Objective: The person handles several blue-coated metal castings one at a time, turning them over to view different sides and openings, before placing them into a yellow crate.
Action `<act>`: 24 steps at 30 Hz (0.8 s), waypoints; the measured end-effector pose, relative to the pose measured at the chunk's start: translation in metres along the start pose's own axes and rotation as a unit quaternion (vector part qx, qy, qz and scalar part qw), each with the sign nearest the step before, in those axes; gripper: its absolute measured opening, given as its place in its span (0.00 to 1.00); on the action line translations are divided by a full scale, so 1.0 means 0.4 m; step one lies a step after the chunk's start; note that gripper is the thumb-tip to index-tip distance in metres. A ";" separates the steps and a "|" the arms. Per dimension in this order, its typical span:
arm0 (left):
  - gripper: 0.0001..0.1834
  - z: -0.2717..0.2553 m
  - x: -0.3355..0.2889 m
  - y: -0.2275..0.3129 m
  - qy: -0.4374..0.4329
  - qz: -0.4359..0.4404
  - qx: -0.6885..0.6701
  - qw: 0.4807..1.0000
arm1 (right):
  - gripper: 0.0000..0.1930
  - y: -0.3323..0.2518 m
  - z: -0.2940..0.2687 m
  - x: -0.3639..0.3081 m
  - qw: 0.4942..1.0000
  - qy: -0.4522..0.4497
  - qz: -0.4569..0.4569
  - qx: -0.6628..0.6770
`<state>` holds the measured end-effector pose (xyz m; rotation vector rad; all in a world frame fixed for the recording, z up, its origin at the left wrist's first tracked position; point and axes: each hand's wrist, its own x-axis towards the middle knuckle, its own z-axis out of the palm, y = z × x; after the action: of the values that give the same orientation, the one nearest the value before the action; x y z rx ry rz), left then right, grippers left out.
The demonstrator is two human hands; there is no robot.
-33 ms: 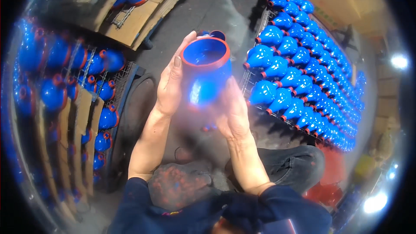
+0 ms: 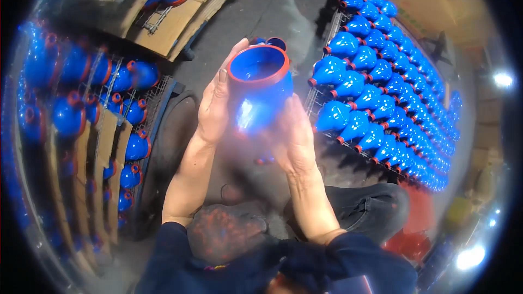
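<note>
A glossy blue vessel (image 2: 265, 95) with a red rim is held up in front of me, its wide round mouth facing up toward me. My left hand (image 2: 214, 100) presses along its left side, thumb near the rim and fingers behind. On the opposite side, my right hand (image 2: 297, 133) supports the lower right of the vessel; its fingers are partly hidden and blurred. A smaller dark opening with a red edge (image 2: 277, 43) shows just beyond the rim. The vessel's underside is blurred.
At right, a wire rack (image 2: 357, 151) carries rows of blue bulb-shaped pieces (image 2: 348, 84) with red ends. More blue pieces (image 2: 137, 147) sit on a left rack among cardboard strips (image 2: 102, 147). Cardboard (image 2: 169, 35) covers a stand at upper left. A red patch (image 2: 411, 245) lies at lower right.
The vessel has tipped very slightly, and the shine on its side has shifted. Both hands keep their hold, and the racks appear a little further right in view.
</note>
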<state>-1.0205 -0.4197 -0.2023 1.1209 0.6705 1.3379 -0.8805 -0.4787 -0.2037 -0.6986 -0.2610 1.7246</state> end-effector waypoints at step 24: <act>0.29 -0.060 -0.037 -0.076 0.039 -0.008 0.024 0.999 | 0.21 0.047 -0.043 0.030 0.998 -0.006 0.048 0.039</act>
<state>-1.0324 -0.4243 -0.2416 1.1038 0.7702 1.3648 -0.8874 -0.4757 -0.2309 -0.6523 -0.1702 1.8207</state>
